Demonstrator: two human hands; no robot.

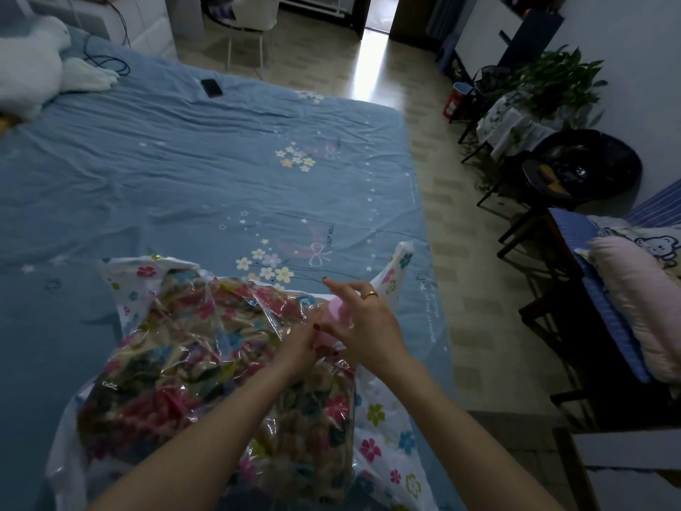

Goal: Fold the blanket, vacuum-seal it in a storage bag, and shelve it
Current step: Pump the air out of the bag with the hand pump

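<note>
A clear storage bag (383,433) printed with flowers lies on the near end of the bed. Inside it sits the folded blanket (206,381), dark with red, blue and yellow flowers. A pink round part (341,309), partly hidden, sits on top of the bag near its far right side. My left hand (300,346) pinches at the bag just below that pink part. My right hand (363,320) curls over the pink part from the right, index finger stretched out, a gold ring on one finger.
The bed (184,171) has a blue sheet with star and flower prints; a black phone (212,87) and a white plush toy (33,64) lie at its far end. Right of the bed are tiled floor (468,300), dark chairs (578,171), plants and a pink pillow (641,300).
</note>
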